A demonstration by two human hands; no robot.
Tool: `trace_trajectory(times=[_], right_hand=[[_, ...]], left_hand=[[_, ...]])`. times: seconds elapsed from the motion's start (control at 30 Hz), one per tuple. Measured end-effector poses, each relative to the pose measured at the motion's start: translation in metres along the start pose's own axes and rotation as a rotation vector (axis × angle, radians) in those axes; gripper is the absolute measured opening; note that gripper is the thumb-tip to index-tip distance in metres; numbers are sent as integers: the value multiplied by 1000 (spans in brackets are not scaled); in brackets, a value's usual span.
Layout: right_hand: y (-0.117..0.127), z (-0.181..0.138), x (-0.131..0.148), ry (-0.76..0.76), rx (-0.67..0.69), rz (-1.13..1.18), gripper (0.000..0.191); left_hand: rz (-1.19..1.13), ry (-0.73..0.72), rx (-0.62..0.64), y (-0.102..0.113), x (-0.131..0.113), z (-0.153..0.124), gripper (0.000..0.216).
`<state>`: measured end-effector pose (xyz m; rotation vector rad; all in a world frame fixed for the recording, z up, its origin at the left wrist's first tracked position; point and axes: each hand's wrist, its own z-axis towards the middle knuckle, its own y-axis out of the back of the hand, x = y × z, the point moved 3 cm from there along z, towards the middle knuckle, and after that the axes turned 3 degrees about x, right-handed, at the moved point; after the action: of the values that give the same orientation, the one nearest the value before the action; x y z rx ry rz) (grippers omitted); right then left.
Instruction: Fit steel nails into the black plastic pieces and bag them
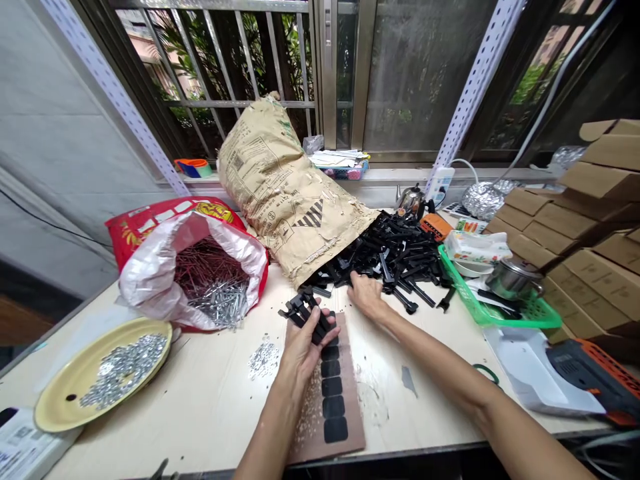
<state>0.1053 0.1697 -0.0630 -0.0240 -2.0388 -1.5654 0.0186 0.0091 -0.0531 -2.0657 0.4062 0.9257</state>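
Note:
My left hand [306, 343] is closed around a small bunch of black plastic parts [303, 310], held above a brown board [353, 400]. Down the board runs a column of black rounded squares [335, 407]. At the near edge of a heap of similar black parts [400, 253] is my right hand [369, 295]. Its fingers are curled down at the heap, and whatever they grip is hidden. The heap spills from the mouth of a big paper sack [285, 180]. To the left of my left hand, small metal pieces [263, 358] lie loose on the table.
A lined red bag [135, 260] of nails or long screws stands left. A yellow plate [55, 410] holds small metal pieces. Rightward are a green basket [530, 319], a white tray [530, 373], an orange-black tool [595, 373] and stacked cardboard boxes [590, 287].

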Motion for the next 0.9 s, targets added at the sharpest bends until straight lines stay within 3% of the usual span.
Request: trace_trajectory(times=[0.13, 0.27, 0.33, 0.43, 0.57, 0.67, 0.73, 0.9], right_hand=[[40, 4, -33, -22, 192, 236, 13], [59, -23, -56, -36, 338, 442, 20], [52, -48, -51, 25, 294, 538, 27], [31, -87, -23, 294, 87, 651, 38], [2, -121, 25, 703, -79, 508, 30], [-12, -119, 44, 927, 44, 479, 31], [-15, -103, 43, 975, 111, 410, 28], [-15, -45, 8, 900, -27, -106, 31]], left_hand=[[-55, 47, -23, 5, -4, 1, 22], [-64, 46, -53, 4, 1, -1, 26], [-63, 24, -49, -2, 7, -5, 30], [-107, -27, 37, -15, 16, -13, 34], [-151, -180, 41, -7, 7, -18, 34], [-105, -152, -78, 24, -10, -18, 30], [-120, -54, -156, 48, -18, -18, 22], [-257, 22, -184, 77, -27, -18, 14]])
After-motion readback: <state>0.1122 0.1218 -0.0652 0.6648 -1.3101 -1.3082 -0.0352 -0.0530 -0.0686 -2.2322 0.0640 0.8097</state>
